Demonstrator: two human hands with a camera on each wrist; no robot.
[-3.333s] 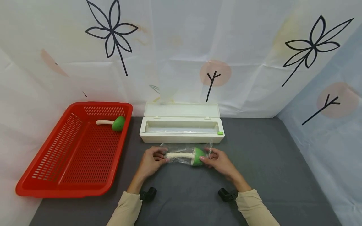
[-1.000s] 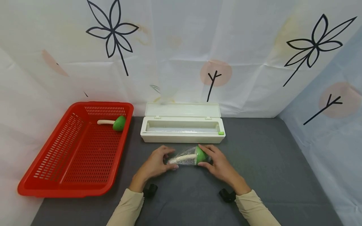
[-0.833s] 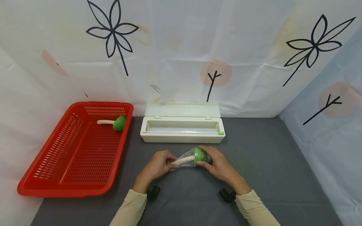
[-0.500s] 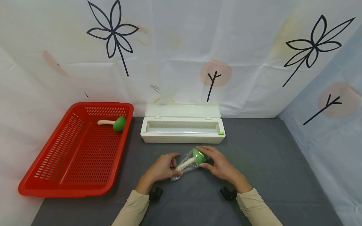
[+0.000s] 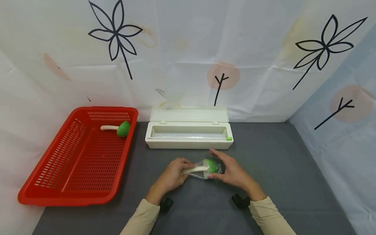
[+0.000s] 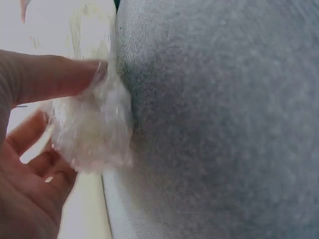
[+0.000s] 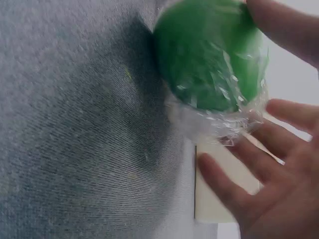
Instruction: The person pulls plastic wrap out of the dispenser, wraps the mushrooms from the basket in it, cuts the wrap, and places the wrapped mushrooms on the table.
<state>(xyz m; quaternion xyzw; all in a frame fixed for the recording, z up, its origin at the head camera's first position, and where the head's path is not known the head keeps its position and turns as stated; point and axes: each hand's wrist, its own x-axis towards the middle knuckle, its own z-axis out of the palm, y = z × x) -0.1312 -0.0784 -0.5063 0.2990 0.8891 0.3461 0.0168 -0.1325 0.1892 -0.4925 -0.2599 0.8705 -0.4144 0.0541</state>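
Note:
A mushroom-shaped piece (image 5: 212, 165) with a green cap and pale stem lies wrapped in clear plastic film, cap to the right, in front of the white box. My left hand (image 5: 173, 174) pinches the stem end; in the left wrist view its thumb presses on the bunched film (image 6: 94, 134). Around the cap is my right hand (image 5: 235, 173), its fingers spread apart and thumb by the cap's near side. Seen from the right wrist, the green cap (image 7: 209, 59) has loose film gathered at its end, near the outstretched fingers (image 7: 224, 184).
Behind the hands stands a long white film dispenser box (image 5: 189, 143), lid up, with a green slider at its right end. At left, a red basket (image 5: 69, 200) holds another green-capped mushroom (image 5: 123, 129). A grey cloth (image 5: 282, 169) covers the table, and patterned fabric hangs behind.
From pinching the film's two ends, my left hand has moved right onto the stem. My right hand has shifted to the cap and its fingers have spread. The mushroom tilted, then levelled again.

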